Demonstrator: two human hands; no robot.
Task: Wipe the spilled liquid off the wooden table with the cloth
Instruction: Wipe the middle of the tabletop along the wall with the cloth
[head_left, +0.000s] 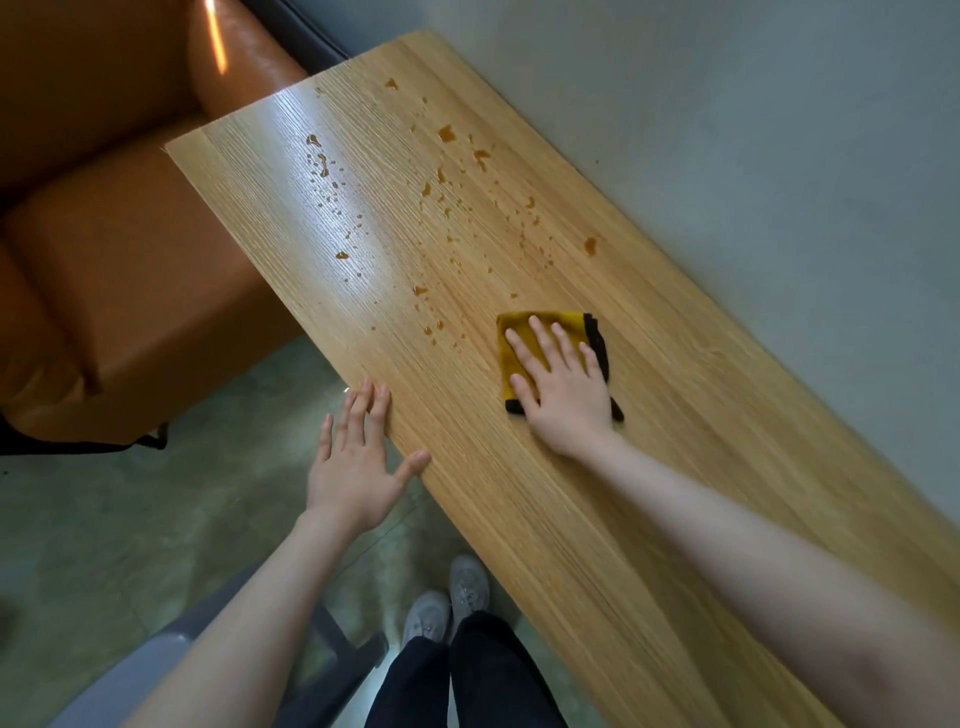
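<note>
Pressing flat with your right hand (563, 387), fingers straight, keep the yellow cloth (550, 325) near the wooden table's (675, 467) far edge, then sweep toward the amber droplets (447, 134). Your left hand (353, 467), open, steadies the near edge.

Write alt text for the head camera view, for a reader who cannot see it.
A person's right hand presses flat on a folded yellow cloth on a wooden table, just short of amber drops of spilled liquid scattered across the far half. The left hand rests open on the table's near edge, beside an orange sofa.
</note>
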